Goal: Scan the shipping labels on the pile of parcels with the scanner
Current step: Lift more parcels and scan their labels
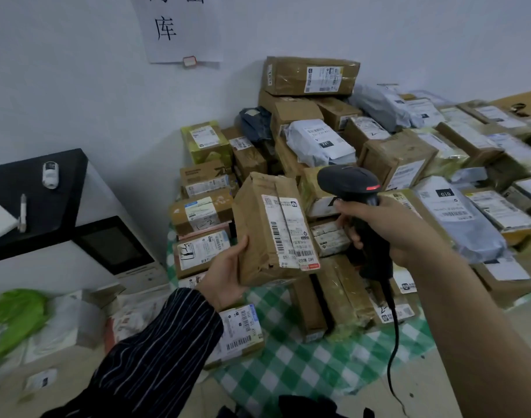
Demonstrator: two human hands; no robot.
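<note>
- Brown cardboard and grey plastic make up the pile of parcels (379,152), stacked against the white wall (62,86) from the centre out to the far right, most with white labels facing up.
- The green-and-white checked cloth (303,366) under the pile shows bare only at its near edge, below the arms.
- A white machine (77,230) with a dark top and dark screen stands at the left; a narrow gap lies between it and the stacked boxes.
- The right hand (391,227), its forearm bare and reaching in from the near right, is wrapped around the grip of a black handheld scanner (353,188), whose head tips left toward the lifted parcel; a black cable (392,327) hangs from the handle.
- The left hand (225,276), in a dark striped sleeve (155,357), grips the lower left corner of a taped brown box (268,227), held above the pile just left of the scanner.
- Its creased shipping label (291,233), printed with barcodes, faces the camera.
</note>
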